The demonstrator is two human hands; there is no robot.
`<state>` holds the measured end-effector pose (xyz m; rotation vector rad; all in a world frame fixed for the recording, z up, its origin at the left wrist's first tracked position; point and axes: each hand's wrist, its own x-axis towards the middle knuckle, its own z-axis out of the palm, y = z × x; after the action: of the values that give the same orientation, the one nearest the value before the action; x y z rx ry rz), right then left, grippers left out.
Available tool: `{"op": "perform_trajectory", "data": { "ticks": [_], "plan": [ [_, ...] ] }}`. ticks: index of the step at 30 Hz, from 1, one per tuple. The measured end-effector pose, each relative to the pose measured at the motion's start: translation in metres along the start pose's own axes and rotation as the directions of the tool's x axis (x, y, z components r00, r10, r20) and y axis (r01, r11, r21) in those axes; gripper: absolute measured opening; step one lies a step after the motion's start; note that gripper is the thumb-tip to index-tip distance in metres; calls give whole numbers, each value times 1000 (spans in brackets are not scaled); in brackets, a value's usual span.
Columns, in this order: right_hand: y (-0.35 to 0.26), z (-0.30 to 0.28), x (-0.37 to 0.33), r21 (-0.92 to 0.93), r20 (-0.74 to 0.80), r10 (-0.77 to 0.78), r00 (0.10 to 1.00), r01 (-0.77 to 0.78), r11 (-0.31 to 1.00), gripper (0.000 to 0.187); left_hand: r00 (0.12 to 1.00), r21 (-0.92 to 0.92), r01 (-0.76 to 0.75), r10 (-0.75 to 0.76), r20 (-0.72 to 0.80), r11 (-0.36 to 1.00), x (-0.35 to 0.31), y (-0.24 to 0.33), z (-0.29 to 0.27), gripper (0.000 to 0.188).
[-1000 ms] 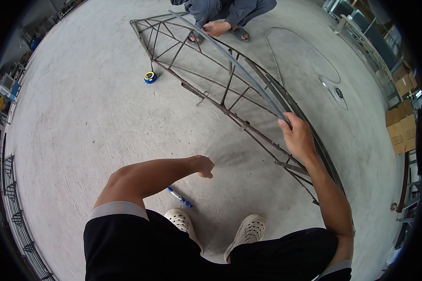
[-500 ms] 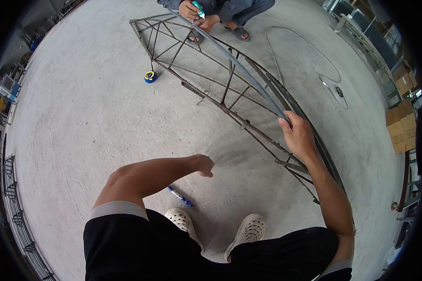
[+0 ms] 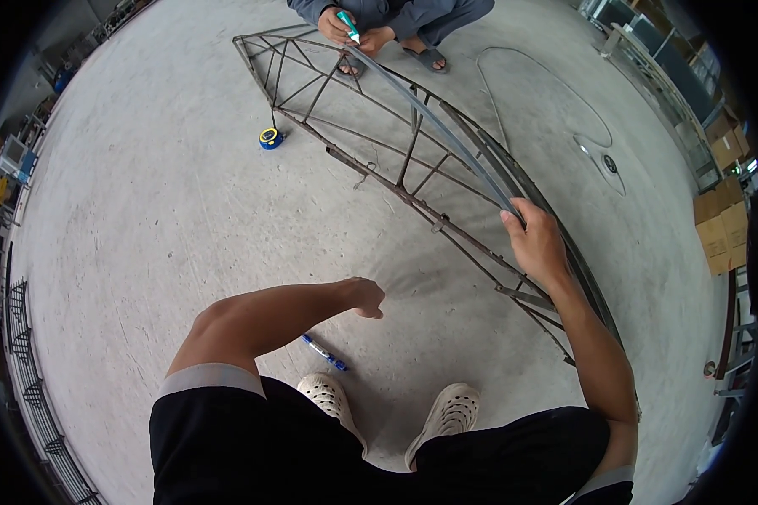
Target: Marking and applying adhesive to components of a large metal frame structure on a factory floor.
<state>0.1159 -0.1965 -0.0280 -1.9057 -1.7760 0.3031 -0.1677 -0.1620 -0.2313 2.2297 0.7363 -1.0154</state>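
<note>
My right hand is closed round the near part of a long grey metal strip, thumb on its left side. The strip slants up and away over a rusty welded metal frame lying on the floor. At the strip's far end crouches a co-worker, whose one hand holds a teal tube with a white tip; their other hand is at the strip. My left hand hangs in front of me, touching nothing visible, its fingers mostly hidden. Below it lies a blue and white pen.
A blue and yellow tape measure rests on the concrete floor by the frame's far left corner. A thin hose or cable loops at the far right. Cardboard boxes stand at the right edge; barred metalwork lies at the left.
The co-worker's hand and teal tube have shifted slightly left and down. The strip's far end, earlier visible beyond their hands, now ends about at them. My hands look unmoved.
</note>
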Motion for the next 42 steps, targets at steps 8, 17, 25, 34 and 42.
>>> {"op": "perform_trajectory", "data": {
  "ticks": [8, 17, 25, 34, 42],
  "plan": [
    [1, 0, 0, -7, 3, -11, 1000, 11, 1000, 30, 1000, 4, 0, 0, 11, 1000, 4, -2, 0, 58],
    [-2, -1, -1, -11, 14, -9, 1000, 9, 1000, 31, 1000, -5, 12, -12, 12, 1000, 2, -2, 7, 57],
    [-4, -3, -1, 23, 13, -4, 1000, 4, 1000, 26, 1000, -7, 3, -3, 18, 1000, 3, -3, 11, 56],
    [-3, -2, 0, 27, -1, -20, 1000, 20, 999, 25, 1000, 0, 0, 0, 14, 1000, 6, -4, 12, 56],
    [-4, -3, 1, 26, 27, 8, 1000, -9, 1000, 26, 999, 1, 14, -14, 36, 1000, 7, -2, 9, 56]
  ]
}}
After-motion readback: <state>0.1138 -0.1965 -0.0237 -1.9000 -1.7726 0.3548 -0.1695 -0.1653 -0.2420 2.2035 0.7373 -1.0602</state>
